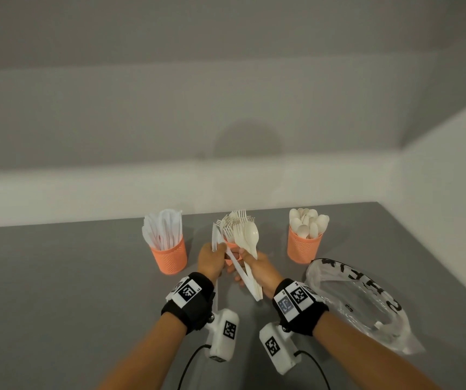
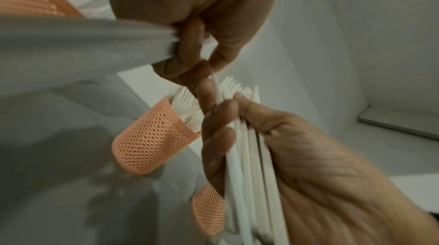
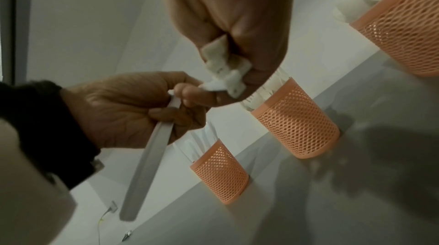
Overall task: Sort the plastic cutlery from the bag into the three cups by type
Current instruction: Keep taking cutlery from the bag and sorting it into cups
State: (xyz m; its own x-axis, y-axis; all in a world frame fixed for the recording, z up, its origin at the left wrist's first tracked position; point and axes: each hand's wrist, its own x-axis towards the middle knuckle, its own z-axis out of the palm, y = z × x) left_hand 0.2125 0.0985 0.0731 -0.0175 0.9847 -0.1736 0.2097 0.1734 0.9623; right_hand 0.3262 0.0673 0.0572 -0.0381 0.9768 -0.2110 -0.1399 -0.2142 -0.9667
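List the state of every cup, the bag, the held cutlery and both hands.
Left cup: upright, full of knives.
Middle cup: upright, holds forks.
Right cup: upright, full of spoons.
Bag: lying flat on the table, looks nearly empty.
Left hand: grips a knife.
Right hand: grips a mixed bundle with a spoon showing.

Black lettering on clear bag (image 1: 367,299), illegible; wrist bands (image 1: 189,291) bear coded squares only

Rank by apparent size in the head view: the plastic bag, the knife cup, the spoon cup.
1. plastic bag, clearly largest, though nearer the camera.
2. knife cup and spoon cup: they look alike, so no ranking.
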